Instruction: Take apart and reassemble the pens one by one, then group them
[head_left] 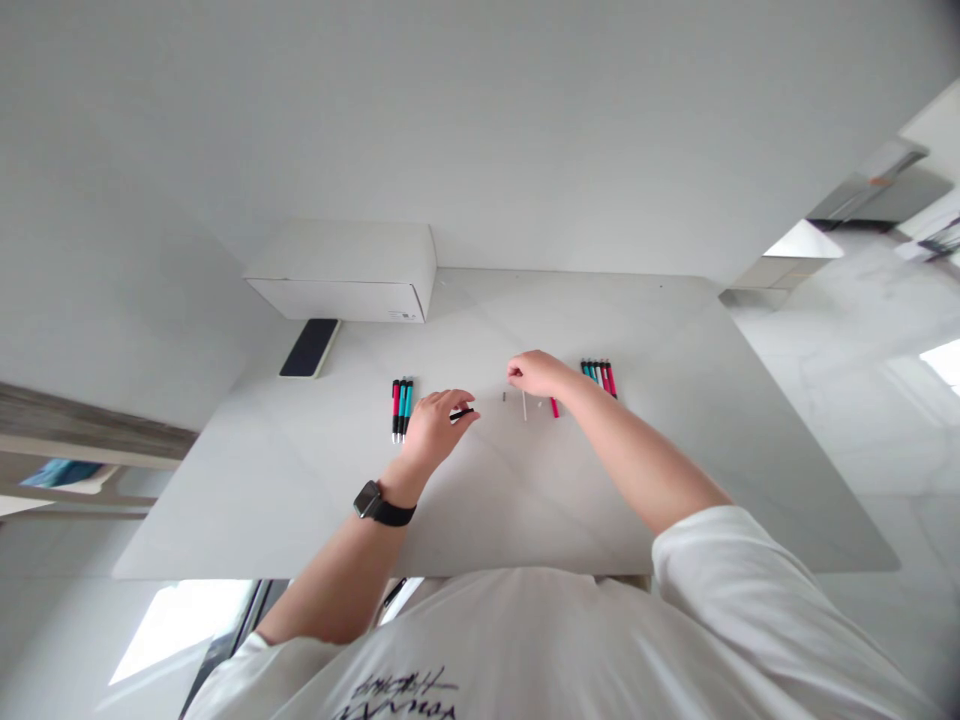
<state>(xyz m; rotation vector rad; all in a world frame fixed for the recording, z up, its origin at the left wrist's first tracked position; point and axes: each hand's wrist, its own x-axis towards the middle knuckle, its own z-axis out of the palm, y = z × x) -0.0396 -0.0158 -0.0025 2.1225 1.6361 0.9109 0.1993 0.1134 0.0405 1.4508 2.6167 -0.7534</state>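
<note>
My left hand [433, 422], with a watch on its wrist, pinches a short black pen piece [460, 413] between thumb and fingers. To the right, my right hand [536, 373] is closed with its fingertips together above the table; whatever they hold, if anything, is hidden. Below it lie a thin white pen refill [525, 406], a tiny piece like a spring [504, 397], a small white bit [539, 404] and a red pen barrel [555, 407] partly covered by the hand.
Left of my left hand lie red and teal pens [402, 405] side by side. Another row of several pens [598, 374] is partly behind my right forearm. A phone [310, 348] and a white box [341, 298] are at the back left of the table [675, 450].
</note>
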